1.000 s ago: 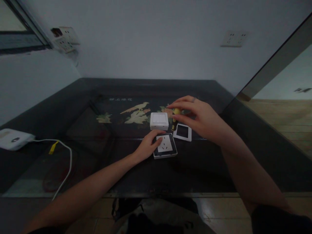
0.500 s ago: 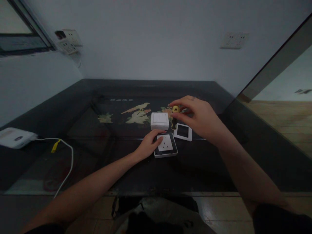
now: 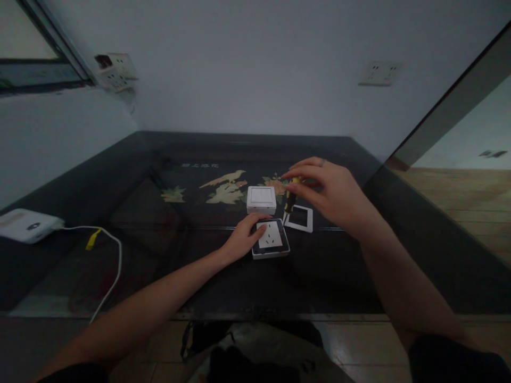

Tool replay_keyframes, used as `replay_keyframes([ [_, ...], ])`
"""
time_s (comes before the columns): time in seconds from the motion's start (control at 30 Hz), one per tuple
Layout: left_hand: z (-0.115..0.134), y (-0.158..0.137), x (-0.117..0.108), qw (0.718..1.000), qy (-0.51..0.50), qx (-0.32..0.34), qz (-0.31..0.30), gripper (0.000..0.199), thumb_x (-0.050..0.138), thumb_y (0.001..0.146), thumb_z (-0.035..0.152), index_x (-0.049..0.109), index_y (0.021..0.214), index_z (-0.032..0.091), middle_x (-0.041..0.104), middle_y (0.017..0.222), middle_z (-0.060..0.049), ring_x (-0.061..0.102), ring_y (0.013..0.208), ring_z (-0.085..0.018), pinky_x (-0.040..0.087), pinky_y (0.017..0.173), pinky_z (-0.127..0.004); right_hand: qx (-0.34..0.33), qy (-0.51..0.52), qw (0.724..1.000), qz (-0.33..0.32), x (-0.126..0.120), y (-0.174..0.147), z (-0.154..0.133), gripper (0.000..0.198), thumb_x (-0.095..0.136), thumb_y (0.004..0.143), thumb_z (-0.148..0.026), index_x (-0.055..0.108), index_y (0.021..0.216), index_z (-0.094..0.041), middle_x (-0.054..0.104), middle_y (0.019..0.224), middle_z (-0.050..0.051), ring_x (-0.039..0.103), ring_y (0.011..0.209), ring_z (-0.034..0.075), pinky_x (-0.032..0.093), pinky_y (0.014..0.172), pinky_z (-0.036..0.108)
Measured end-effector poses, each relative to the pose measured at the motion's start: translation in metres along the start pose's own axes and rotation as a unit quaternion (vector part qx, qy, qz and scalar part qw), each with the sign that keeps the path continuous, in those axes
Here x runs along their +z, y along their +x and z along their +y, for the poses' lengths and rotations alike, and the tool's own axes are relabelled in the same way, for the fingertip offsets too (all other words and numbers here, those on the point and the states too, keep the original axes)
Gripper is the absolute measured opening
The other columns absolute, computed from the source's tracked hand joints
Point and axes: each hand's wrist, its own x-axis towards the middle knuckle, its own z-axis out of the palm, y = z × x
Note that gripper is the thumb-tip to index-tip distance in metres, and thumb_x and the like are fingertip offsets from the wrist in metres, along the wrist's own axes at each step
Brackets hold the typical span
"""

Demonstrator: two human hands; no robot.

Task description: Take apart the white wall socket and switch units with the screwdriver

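Note:
A power socket (image 3: 272, 238) in a white box with a dark inner border lies face up on the dark table. My left hand (image 3: 248, 234) grips its left side, thumb on the socket face. My right hand (image 3: 319, 186) pinches the handle of a yellow and black screwdriver (image 3: 291, 201) between thumb and fingers. The screwdriver leans, its shaft pointing down to the left near the socket's upper right corner; whether the tip touches it I cannot tell. Just behind stands a white switch box (image 3: 261, 199). Right of the socket lies a white cover frame (image 3: 309, 219).
At the left, a white device (image 3: 27, 225) with a white cable (image 3: 118, 255) and a yellow tag (image 3: 92, 239) rests on the table (image 3: 191, 287). Wall outlets (image 3: 381, 73) are mounted on the back wall, with others (image 3: 120, 69) in the left corner.
The screwdriver has gone from nearly upright to leaning, its handle shifted right and its shaft now showing. My right hand moved slightly right. My left hand stays on the socket.

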Motion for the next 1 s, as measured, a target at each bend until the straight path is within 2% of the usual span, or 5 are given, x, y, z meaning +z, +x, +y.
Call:
replay_keyframes([
  [0.13,0.0016,-0.0001,-0.0002,1.0,0.0,-0.002,0.001,0.026,0.05,0.095,0.03,0.062,0.116,0.019,0.066,0.118,-0.01,0.059,0.113,-0.026,0.043,0.101,-0.042,0.015,-0.035,0.999,0.019,0.0071,0.0033,-0.0004,0.019,0.071,0.082,-0.022,0.075,0.099,-0.016,0.07,0.09,0.009,0.066,0.079,0.023,0.054,0.072,0.037],
  [0.3,0.0023,-0.0015,-0.0009,1.0,-0.003,-0.01,-0.003,0.026,0.051,0.095,0.03,0.062,0.116,0.02,0.066,0.118,-0.01,0.059,0.112,-0.025,0.044,0.1,-0.041,0.023,0.065,0.997,-0.037,0.0036,0.002,0.0034,0.034,0.06,0.085,-0.008,0.067,0.119,-0.013,0.072,0.112,0.011,0.068,0.097,0.022,0.054,0.085,0.036],
  [0.5,0.0024,-0.0013,-0.0013,1.0,-0.007,-0.011,-0.008,0.028,0.05,0.095,0.032,0.061,0.117,0.02,0.065,0.118,-0.009,0.058,0.113,-0.026,0.043,0.101,-0.042,0.002,0.084,0.995,-0.057,0.0023,0.0014,0.0019,0.03,0.063,0.086,-0.017,0.066,0.116,-0.018,0.068,0.117,0.01,0.064,0.104,0.024,0.054,0.084,0.037],
  [0.77,0.003,-0.001,-0.0014,1.0,-0.003,-0.005,-0.007,0.026,0.049,0.095,0.031,0.061,0.116,0.02,0.065,0.118,-0.01,0.058,0.113,-0.025,0.043,0.101,-0.042,0.018,-0.025,0.999,0.02,0.0105,0.0026,-0.002,0.012,0.07,0.082,-0.024,0.071,0.093,-0.018,0.066,0.088,0.007,0.064,0.081,0.022,0.05,0.072,0.035],
  [1.0,0.0017,-0.0007,-0.002,1.0,-0.011,-0.01,0.0,0.026,0.048,0.096,0.029,0.062,0.115,0.019,0.066,0.118,-0.01,0.059,0.11,-0.025,0.044,0.099,-0.042,0.016,0.099,0.994,-0.045,0.0048,0.0001,0.0008,0.031,0.059,0.084,-0.01,0.067,0.113,-0.017,0.072,0.109,0.008,0.067,0.095,0.021,0.053,0.082,0.035],
])
